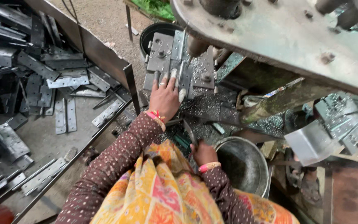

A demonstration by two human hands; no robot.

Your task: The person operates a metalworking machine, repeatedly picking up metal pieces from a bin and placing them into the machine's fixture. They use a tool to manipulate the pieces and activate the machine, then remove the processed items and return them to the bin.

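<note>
My left hand [164, 98] reaches forward onto the die plate [161, 54] of a punch press. Its fingers press down on a narrow grey metal strip [180, 70] lying on the plate, just under the round punch [196, 45]. My right hand [204, 152] stays close to my body, next to a steel bowl. It is closed around a thin dark metal piece [190, 133] that sticks up and away from it. Both wrists wear pink bangles.
The press's heavy green-grey body [278, 37] overhangs the work spot. Metal chips [212, 105] litter the bed. A steel bowl [260, 154] stands at the right and a black bucket [146, 35] behind the die. Several flat hinge strips [42, 83] lie piled on the left.
</note>
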